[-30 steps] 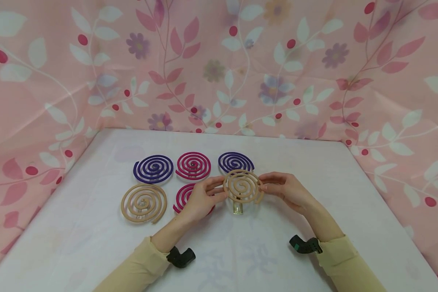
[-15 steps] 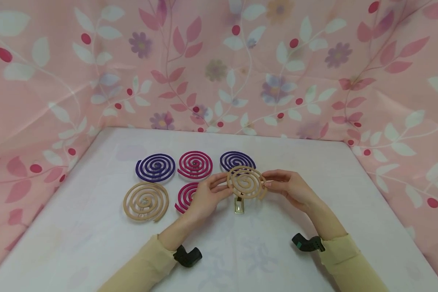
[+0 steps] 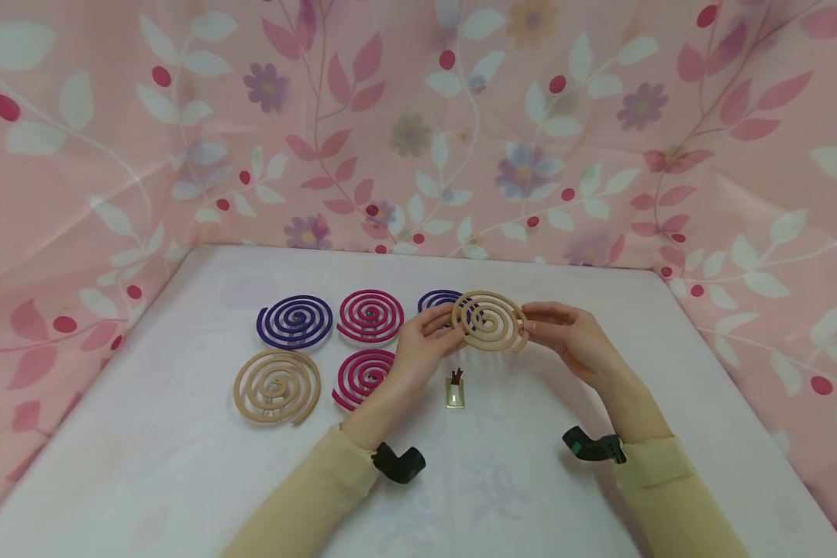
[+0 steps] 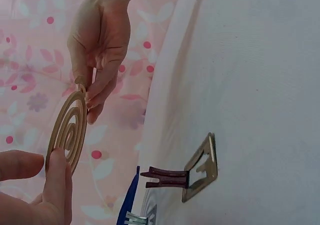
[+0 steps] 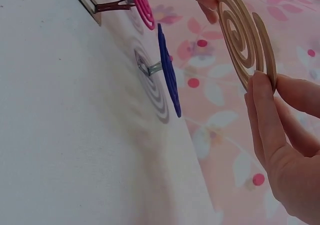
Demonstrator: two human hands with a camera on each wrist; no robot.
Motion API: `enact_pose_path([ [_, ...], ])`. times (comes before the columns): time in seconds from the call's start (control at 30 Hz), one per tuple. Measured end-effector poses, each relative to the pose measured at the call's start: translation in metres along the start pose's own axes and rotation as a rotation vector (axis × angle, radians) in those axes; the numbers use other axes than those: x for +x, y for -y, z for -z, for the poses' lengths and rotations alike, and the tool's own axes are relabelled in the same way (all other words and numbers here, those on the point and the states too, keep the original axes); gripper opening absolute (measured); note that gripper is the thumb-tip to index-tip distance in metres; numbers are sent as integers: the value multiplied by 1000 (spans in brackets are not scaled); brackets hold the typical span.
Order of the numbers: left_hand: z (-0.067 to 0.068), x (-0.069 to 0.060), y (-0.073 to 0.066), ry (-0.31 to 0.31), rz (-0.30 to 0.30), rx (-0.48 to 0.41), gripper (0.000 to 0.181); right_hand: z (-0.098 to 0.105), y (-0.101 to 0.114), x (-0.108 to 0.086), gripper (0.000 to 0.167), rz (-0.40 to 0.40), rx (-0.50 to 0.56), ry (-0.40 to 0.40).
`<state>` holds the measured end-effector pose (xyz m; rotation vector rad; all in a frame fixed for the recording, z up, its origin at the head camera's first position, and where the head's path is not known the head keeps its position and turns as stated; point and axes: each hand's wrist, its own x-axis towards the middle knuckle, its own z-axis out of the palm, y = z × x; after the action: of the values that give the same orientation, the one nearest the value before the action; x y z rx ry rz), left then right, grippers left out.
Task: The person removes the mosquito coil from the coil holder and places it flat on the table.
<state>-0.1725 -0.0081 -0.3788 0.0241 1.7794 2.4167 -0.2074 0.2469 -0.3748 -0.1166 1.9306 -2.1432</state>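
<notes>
A tan mosquito coil (image 3: pixel 488 322) is up in the air between both hands. The left hand (image 3: pixel 421 345) pinches its left edge, and the right hand (image 3: pixel 572 337) pinches the opposite edge. In the left wrist view the coil (image 4: pixel 70 135) is seen nearly edge-on, with thumb and fingers on its rim. The right wrist view has the right hand (image 5: pixel 287 135) gripping the coil (image 5: pixel 240 35) near its outer end. Below and apart from the coil, a small metal stand (image 3: pixel 456 393) with a dark upright prong sits on the table. This stand (image 4: pixel 200 170) bears nothing.
A purple coil (image 3: pixel 432 301) on its stand is partly hidden behind the held coil. Another purple coil (image 3: pixel 294 322), two magenta coils (image 3: pixel 370 316) and a tan coil (image 3: pixel 277 386) stand to the left on the white table (image 3: pixel 181 465). A floral cloth (image 3: pixel 418 116) hangs behind.
Both hands have raised the tan coil and moved it slightly right, away from the stand. The stand's prong, earlier partly covered by the coil, now shows fully.
</notes>
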Motion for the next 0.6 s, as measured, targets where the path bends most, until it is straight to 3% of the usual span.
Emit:
enact_pose_path([
  [0.3,-23,32,6,-145,12,-139,48,8,3,11,21,32,160,-46],
  [0.6,-46,51,12,-230,12,-278,49,16,2,27,19,47,246,-80],
])
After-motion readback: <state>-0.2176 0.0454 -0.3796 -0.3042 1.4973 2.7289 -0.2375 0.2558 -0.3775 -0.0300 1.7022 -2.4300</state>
